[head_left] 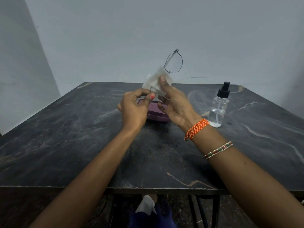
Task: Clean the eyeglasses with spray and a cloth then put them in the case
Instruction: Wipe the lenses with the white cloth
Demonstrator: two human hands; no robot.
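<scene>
Thin wire-framed eyeglasses (173, 62) are held up above the table, one lens sticking up free, the other covered by a white cloth (155, 82). My left hand (134, 107) pinches the frame's lower part between thumb and fingers. My right hand (174, 104) grips the cloth around the covered lens, thumb pressed on top. One thin temple arm trails off to the right. A purple glasses case (155, 115) lies shut on the table just behind and below my hands, partly hidden by them.
A clear spray bottle (218, 106) with a black pump top stands upright on the dark marble table (65, 137), to the right of my right hand. A grey wall rises behind the table's far edge. Metal legs show under the near edge.
</scene>
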